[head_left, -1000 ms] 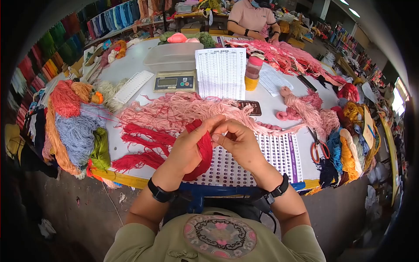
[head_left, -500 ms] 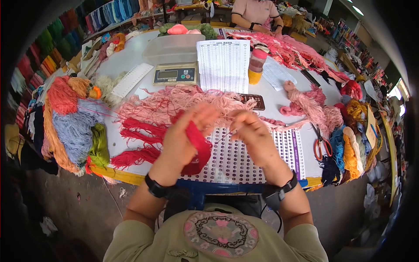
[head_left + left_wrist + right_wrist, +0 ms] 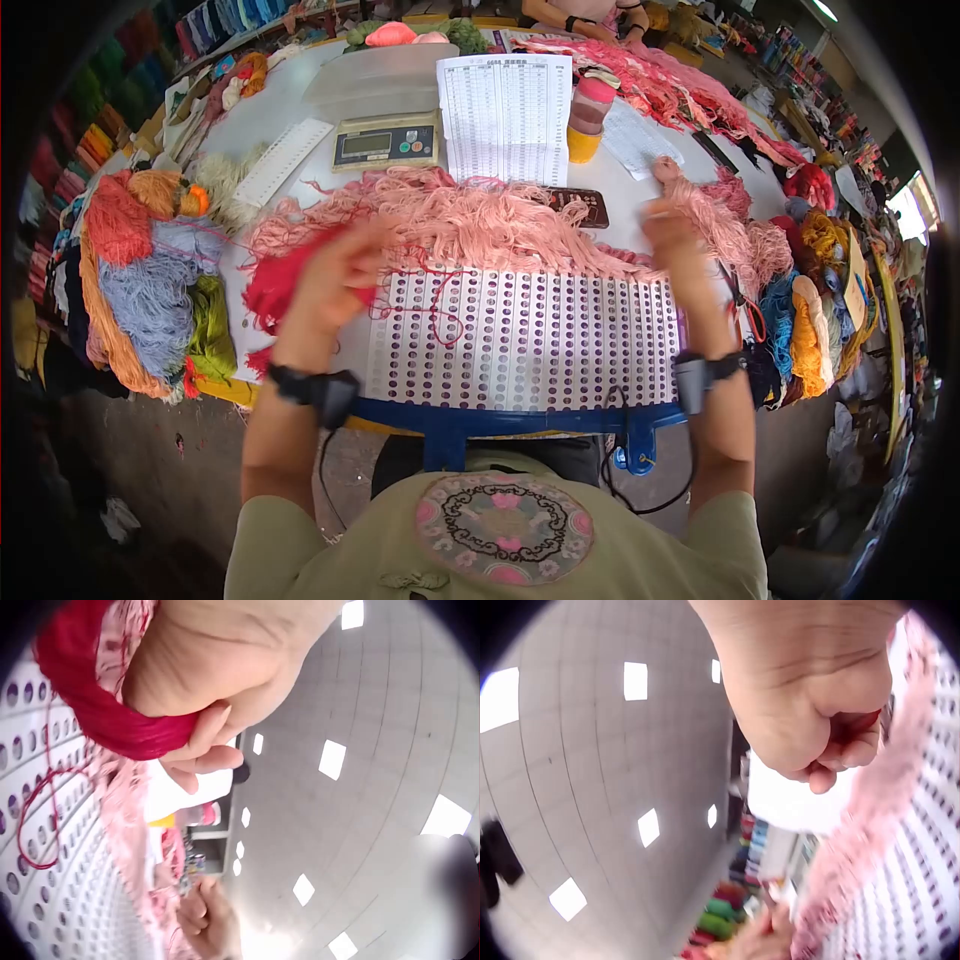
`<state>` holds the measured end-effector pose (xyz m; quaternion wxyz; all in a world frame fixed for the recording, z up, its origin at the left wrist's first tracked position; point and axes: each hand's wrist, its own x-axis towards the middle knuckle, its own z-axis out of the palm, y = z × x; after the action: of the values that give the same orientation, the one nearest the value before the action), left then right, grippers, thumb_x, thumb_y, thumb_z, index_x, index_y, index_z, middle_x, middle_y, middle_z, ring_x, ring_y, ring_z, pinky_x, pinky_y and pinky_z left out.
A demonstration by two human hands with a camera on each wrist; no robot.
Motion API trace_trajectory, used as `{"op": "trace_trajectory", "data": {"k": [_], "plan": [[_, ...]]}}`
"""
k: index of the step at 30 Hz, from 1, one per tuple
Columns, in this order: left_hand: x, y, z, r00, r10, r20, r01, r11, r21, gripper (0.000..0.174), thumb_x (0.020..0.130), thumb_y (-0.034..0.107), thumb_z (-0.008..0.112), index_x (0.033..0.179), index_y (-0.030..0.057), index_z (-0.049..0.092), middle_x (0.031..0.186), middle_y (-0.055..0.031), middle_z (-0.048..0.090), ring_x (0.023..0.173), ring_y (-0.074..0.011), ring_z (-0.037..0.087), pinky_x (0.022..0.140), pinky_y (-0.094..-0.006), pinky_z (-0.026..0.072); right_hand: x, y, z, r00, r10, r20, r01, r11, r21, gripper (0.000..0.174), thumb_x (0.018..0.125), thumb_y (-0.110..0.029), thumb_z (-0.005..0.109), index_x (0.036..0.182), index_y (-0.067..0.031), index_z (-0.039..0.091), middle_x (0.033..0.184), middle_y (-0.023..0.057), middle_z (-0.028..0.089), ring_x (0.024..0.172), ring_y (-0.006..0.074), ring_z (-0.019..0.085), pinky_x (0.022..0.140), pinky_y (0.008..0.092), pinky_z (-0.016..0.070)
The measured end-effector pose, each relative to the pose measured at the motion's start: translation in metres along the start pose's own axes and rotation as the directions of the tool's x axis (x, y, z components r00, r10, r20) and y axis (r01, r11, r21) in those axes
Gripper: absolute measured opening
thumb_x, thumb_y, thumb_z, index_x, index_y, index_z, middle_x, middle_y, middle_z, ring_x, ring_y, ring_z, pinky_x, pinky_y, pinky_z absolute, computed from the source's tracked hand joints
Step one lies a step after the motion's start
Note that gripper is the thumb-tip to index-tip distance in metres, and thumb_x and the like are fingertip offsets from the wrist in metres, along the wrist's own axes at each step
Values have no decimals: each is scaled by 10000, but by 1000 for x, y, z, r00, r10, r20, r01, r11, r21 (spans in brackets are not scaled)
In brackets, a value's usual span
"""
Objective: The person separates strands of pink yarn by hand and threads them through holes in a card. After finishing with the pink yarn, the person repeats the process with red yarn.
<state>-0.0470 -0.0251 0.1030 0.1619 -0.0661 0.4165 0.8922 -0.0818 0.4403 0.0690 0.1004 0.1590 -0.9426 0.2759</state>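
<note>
A crimson yarn skein (image 3: 112, 724) loops round my left hand (image 3: 225, 660), whose fingers curl beside it in the left wrist view. In the head view, the blurred left hand (image 3: 340, 265) is at the left, over more crimson yarn (image 3: 275, 290). A loose red strand (image 3: 447, 310) lies in loops over the white board with rows of holes (image 3: 520, 350). Well apart to the right is my right hand (image 3: 685, 250), near pale pink yarn (image 3: 735, 235). In the right wrist view the right hand (image 3: 810, 697) is curled tight, with a bit of red showing inside its fingers.
Pale pink yarn (image 3: 480, 215) lies along the board's far edge. Behind it stand a digital scale (image 3: 385, 140), a printed sheet (image 3: 505, 115) and a lidded jar (image 3: 588, 115); a phone (image 3: 578, 207) lies flat. Orange-handled scissors (image 3: 755, 320) are at the right. Bundles of coloured yarn (image 3: 180, 270) crowd both sides.
My hands were together at the crimson skein, then the right pinched a strand. Now they have moved wide apart, the left carrying the skein leftward, and a loose strand lies on the board.
</note>
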Motion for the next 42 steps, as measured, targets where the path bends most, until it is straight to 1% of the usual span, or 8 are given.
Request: {"op": "trace_trajectory", "data": {"k": [1, 5, 9, 15, 21, 24, 39, 42], "plan": [[14, -19, 18, 989, -144, -26, 146, 977, 152, 139, 864, 113, 611, 941, 3, 645, 795, -47, 630, 510, -20, 412, 396, -140, 252, 8, -57, 30, 989, 39, 145, -119, 786, 606, 257, 844, -79, 511, 1100, -71, 524, 840, -30, 542, 736, 51, 516, 601, 189, 432], [57, -82, 27, 974, -207, -89, 219, 771, 598, 207, 818, 188, 648, 758, -9, 662, 745, -99, 665, 535, -95, 541, 398, -194, 306, 28, -139, 102, 783, 77, 618, -529, 604, 596, 29, 933, -104, 527, 920, -78, 532, 847, 3, 585, 623, 71, 541, 518, 208, 434], [59, -88, 26, 981, -125, -150, 194, 722, 664, 225, 819, 188, 646, 746, -24, 649, 688, -95, 647, 473, -116, 555, 394, -240, 356, 58, -109, 147, 973, 112, 203, -231, 383, 895, 61, 941, -92, 506, 893, -56, 514, 816, 17, 586, 595, 78, 520, 524, 214, 435], [61, -105, 26, 999, 30, -37, 11, 596, 803, 181, 842, 148, 643, 839, -32, 664, 677, -82, 634, 442, -111, 528, 413, -244, 391, 33, -115, 128, 977, -106, 182, -29, 789, 613, 41, 914, -71, 534, 874, -67, 540, 698, -3, 562, 572, 73, 511, 531, 232, 435], [65, -115, 26, 923, 307, 233, -217, -86, 972, 141, 823, 137, 653, 796, -1, 664, 613, -45, 608, 431, -88, 501, 420, -257, 386, 23, -124, 131, 991, -89, 99, 51, 942, 332, 67, 870, -148, 577, 916, -108, 549, 746, 180, 623, 715, 390, 608, 624, 455, 481], [56, -103, 39, 999, -51, -5, 39, 706, 707, 100, 860, 111, 621, 841, 17, 650, 591, -25, 567, 454, -60, 448, 393, -216, 284, 22, -126, 125, 982, -77, 174, 24, 957, 289, 147, 884, -162, 583, 1000, -117, 504, 723, 178, 619, 690, 386, 612, 621, 471, 475], [51, -90, 41, 962, 237, 134, -235, 479, 845, 50, 847, 58, 590, 840, 22, 624, 611, -29, 558, 446, -75, 432, 396, -221, 289, 32, -140, 98, 874, 135, 467, -403, 740, 539, 567, 895, -103, 590, 1381, 15, 325, 642, 70, 608, 498, 119, 553, 462, 262, 444], [41, -78, 34, 999, 15, 48, -30, 943, 330, 78, 844, 69, 586, 880, 17, 633, 729, -47, 598, 475, -79, 411, 413, -200, 275, 31, -131, 102, 846, 125, 519, -463, 655, 597, 567, 889, -100, 600, 1375, 17, 330, 667, 70, 614, 527, 106, 553, 471, 250, 440]]}}
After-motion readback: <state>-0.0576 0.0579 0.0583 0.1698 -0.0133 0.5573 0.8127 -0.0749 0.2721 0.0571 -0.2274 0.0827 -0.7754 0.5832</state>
